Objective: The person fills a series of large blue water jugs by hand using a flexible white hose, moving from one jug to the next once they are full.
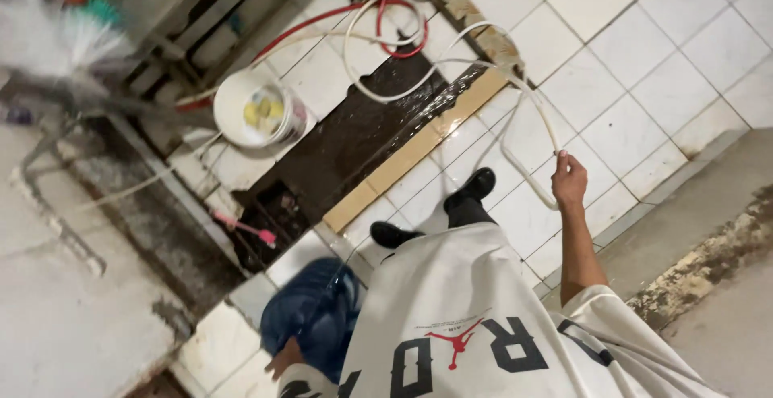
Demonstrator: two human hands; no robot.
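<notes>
I stand on white floor tiles in a white printed shirt and black shoes (475,184). My right hand (569,179) is raised out to the right and closed around a white hose (527,96). The hose runs from the hand in loose loops across the floor toward the top. My left hand (286,358) is low at the bottom edge, gripping the rim of a blue container (310,313) beside my leg. Part of that hand is hidden by my shirt.
A white bucket (258,108) with yellow items stands by a dark wet floor channel (354,132), edged by a tan strip (419,144). A red hose (338,15) curls near the top. A pink brush (245,227) lies by a drain hole. A concrete slab (64,301) fills the left.
</notes>
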